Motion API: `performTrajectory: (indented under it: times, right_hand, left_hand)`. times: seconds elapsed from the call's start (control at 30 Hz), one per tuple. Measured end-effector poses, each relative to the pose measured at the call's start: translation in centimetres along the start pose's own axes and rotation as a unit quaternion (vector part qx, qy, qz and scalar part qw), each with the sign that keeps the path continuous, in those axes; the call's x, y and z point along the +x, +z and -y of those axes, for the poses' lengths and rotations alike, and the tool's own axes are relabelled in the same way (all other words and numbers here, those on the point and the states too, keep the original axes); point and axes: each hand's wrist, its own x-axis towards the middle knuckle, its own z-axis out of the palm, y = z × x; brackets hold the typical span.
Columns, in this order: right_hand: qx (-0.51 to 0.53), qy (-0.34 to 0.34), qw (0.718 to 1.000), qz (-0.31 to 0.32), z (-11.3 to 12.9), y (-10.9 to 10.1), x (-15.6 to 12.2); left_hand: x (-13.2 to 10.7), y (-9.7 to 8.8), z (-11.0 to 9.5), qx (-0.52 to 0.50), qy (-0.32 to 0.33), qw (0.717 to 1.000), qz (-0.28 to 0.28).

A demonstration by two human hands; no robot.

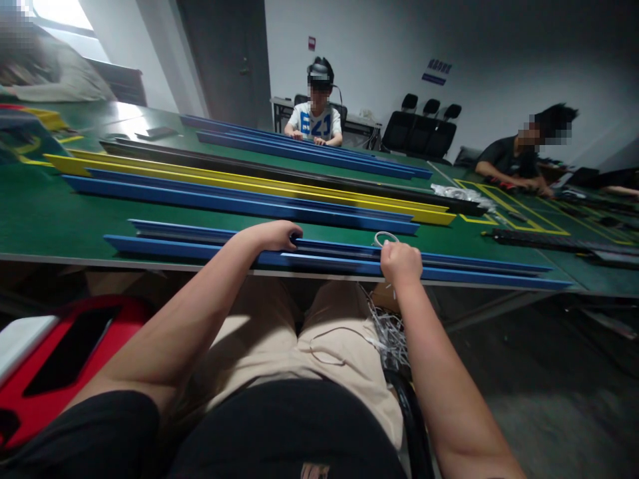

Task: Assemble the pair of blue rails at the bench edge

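Observation:
Along the near table edge lie long blue rails (464, 267) with a channel-like profile. They appear to overlap end to end in front of me. My left hand (274, 237) is curled over the far side of the blue rail, its fingertips hidden behind the rail. My right hand (402, 261) is closed in a fist over the same rail, to the right of my left. A white loop of cord (386, 235) sticks out above that fist, and a short white end shows below it. How the cord passes the rail is hidden by the fist.
Behind lie more blue rails (239, 198), a yellow rail (259, 186) and a black rail (299, 172) on the green table (44, 229). Plastic bags (462, 194) lie right. Several people sit around. A red seat (124, 309) stands at my left, with white strips (392, 332) below.

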Motion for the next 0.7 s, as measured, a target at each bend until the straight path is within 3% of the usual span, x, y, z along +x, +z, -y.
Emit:
performTrajectory:
  times: [0.2, 0.27, 0.33, 0.43, 0.6, 0.7]
  right_hand:
    - [0.045, -0.005, 0.999, -0.012, 8.8, -1.0, -0.6]
    - [0.057, -0.015, 0.998, -0.009, 10.2, -1.4, -0.6]
    - [0.069, -0.048, 0.996, 0.006, 9.9, -1.6, -0.6]
    - [0.071, -0.107, 0.991, 0.034, 6.0, -1.7, -0.4]
    - [-0.021, -0.011, 0.997, 0.067, -5.5, 0.0, 0.3]
    - [-0.018, -0.015, 0.999, 0.043, -9.7, 1.4, 0.5]
  left_hand:
    - [-0.5, -0.1, 0.4, 0.013, 0.004, 1.000, -0.006]
    - [-0.9, -0.1, 0.7, 0.011, -0.008, 1.000, -0.007]
    - [-1.3, -0.1, 0.8, 0.014, -0.021, 1.000, -0.017]
    - [-1.7, -0.1, 0.8, 0.024, -0.029, 0.999, -0.029]
    - [-1.6, 0.0, 0.7, 0.024, -0.027, 0.999, -0.025]
    - [-1.5, 0.0, 0.7, 0.020, -0.023, 0.999, -0.027]
